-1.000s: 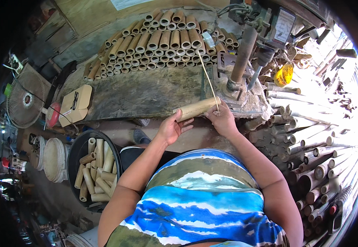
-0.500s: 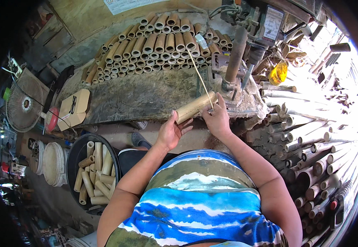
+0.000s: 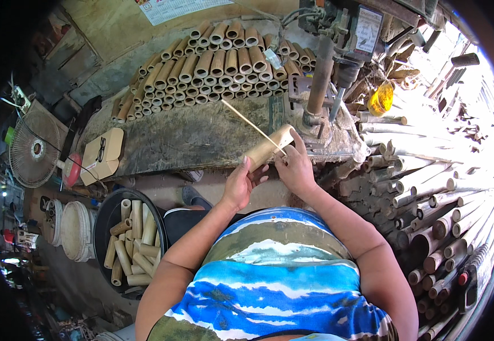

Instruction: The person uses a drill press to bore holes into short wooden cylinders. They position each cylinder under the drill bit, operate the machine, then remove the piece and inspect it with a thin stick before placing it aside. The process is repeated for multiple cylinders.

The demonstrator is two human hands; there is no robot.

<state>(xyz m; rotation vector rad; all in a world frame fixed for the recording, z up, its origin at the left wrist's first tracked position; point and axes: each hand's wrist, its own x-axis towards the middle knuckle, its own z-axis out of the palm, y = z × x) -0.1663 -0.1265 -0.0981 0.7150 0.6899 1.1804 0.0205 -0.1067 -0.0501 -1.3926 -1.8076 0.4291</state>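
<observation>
In front of me, just past the workbench's near edge, a short bamboo tube [image 3: 264,152] is held at a slant. My left hand [image 3: 243,184] grips its lower left end, thumb on top and fingers beneath. At the upper right end, my right hand [image 3: 296,167] pinches a thin bamboo stick [image 3: 251,125], with a finger reaching up along the tube's end. The stick crosses over the tube and points up and left above the bench. Small dark marks or holes show on the tube near my right fingers.
Many cut bamboo tubes [image 3: 207,68] are stacked on the workbench [image 3: 196,133]. A drill press [image 3: 319,85] stands at its right end. Long bamboo poles [image 3: 428,187] lie at the right. A black tub [image 3: 100,227] of tubes, a fan [image 3: 34,148] and a cardboard box [image 3: 111,153] are at the left.
The stick has swung left, its far tip moving from in front of the stacked tubes to over the bench top. The tube has tilted more steeply and shifted slightly left.
</observation>
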